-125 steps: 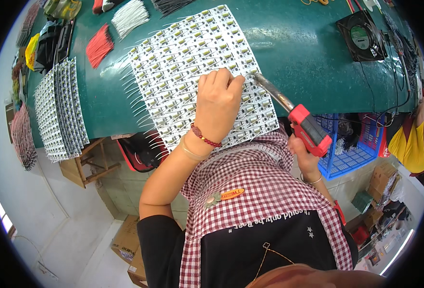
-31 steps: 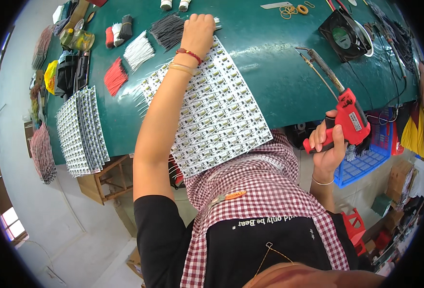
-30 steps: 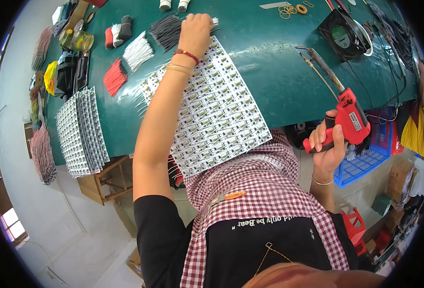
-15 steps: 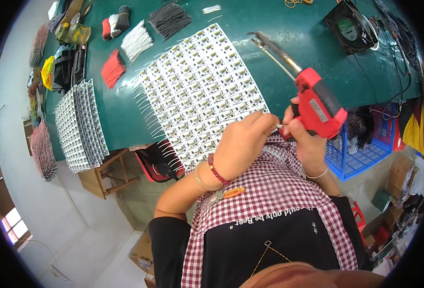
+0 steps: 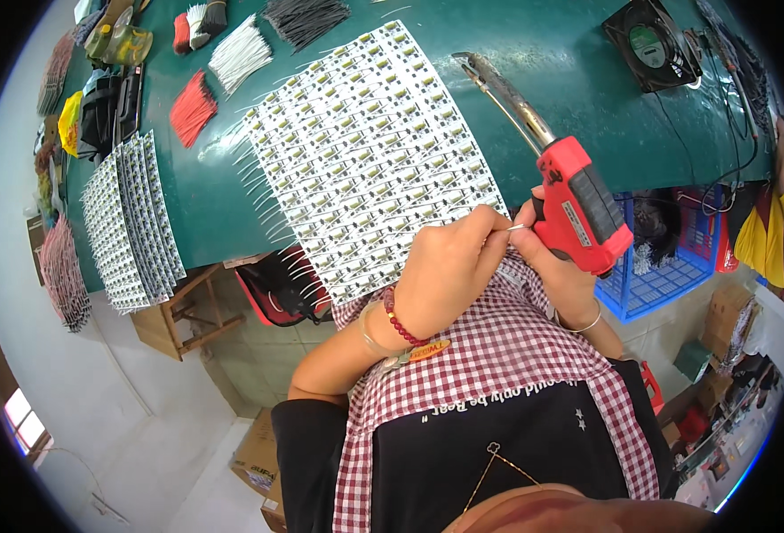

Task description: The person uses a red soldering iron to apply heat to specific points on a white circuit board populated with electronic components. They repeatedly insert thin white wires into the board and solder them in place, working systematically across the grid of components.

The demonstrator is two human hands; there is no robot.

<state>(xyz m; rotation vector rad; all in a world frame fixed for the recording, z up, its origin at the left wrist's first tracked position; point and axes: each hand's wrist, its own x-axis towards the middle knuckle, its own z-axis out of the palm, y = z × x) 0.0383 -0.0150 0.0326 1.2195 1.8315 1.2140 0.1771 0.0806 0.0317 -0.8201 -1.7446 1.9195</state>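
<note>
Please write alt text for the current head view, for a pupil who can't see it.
A person's left hand and right hand meet at thin white wire; the right also holds a red-and-black soldering gun. A white circuit-board panel lies partly on a green table.

Sheet (image 5: 378, 164): white, repeating rows of olive-yellow and black
Stack (image 5: 134, 222): white, speckled dark in rows
Gun (image 5: 583, 209): red and black, silver-grey metal
Held wire (image 5: 518, 227): white
Wire piles (image 5: 239, 55): one red, one white, one dark grey
Table (image 5: 556, 71): deep green
Apron (image 5: 489, 355): burgundy-and-white check
Shirt (image 5: 445, 457): black, white lettering
Bracelet (image 5: 393, 318): dark red
Fan (image 5: 648, 44): black, green centre
Crate (image 5: 667, 290): blue
Cloth (image 5: 762, 244): yellow
</note>
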